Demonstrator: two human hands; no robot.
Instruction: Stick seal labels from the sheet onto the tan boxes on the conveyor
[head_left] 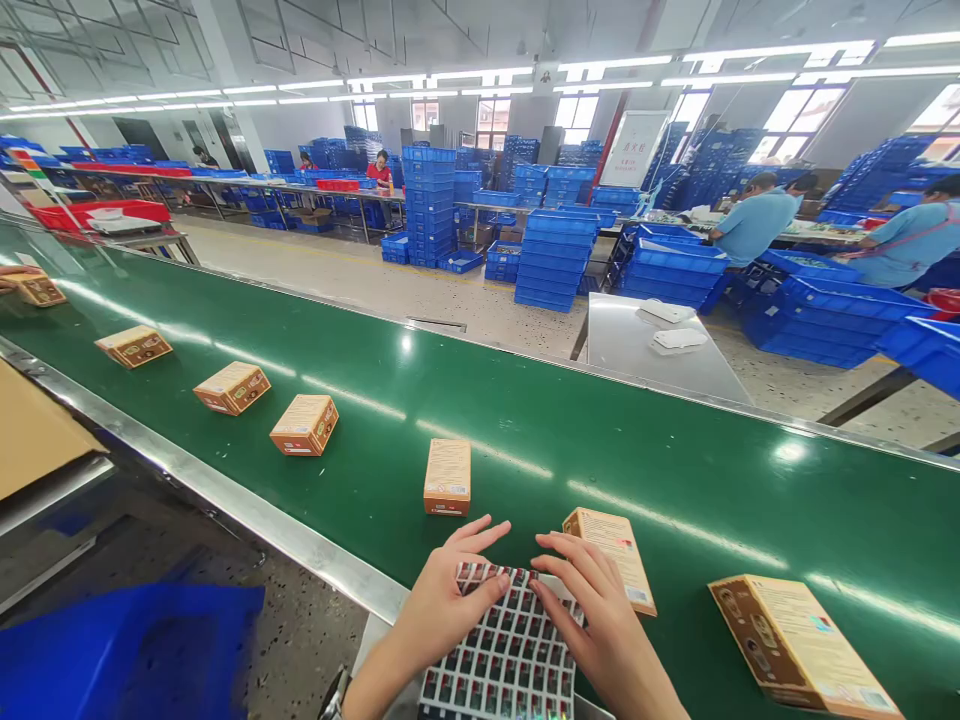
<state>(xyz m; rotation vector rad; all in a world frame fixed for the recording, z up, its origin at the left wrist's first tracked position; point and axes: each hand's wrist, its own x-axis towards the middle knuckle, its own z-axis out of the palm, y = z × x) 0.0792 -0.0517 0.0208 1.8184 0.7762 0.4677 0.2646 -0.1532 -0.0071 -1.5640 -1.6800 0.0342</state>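
Note:
A sheet of stickers (499, 640), printed with rows of small dark and red labels on a white grid, lies in front of me at the belt's near edge. My left hand (450, 590) grips its upper left part, thumb on top and other fingers stretched past the top edge. At the upper right of the sheet, my right hand (589, 600) has its thumb and index finger closed at the edge. Just beyond my hands stands a small orange-brown box (448, 475). Another box (619, 555) is partly hidden behind my right hand.
The green conveyor belt (360, 460) runs across, carrying more boxes to the left and a box (802, 640) at right. A person's hand touches a box (39, 290) at far left. Stacked blue crates (555, 260), a metal table (637, 350) and seated workers are beyond.

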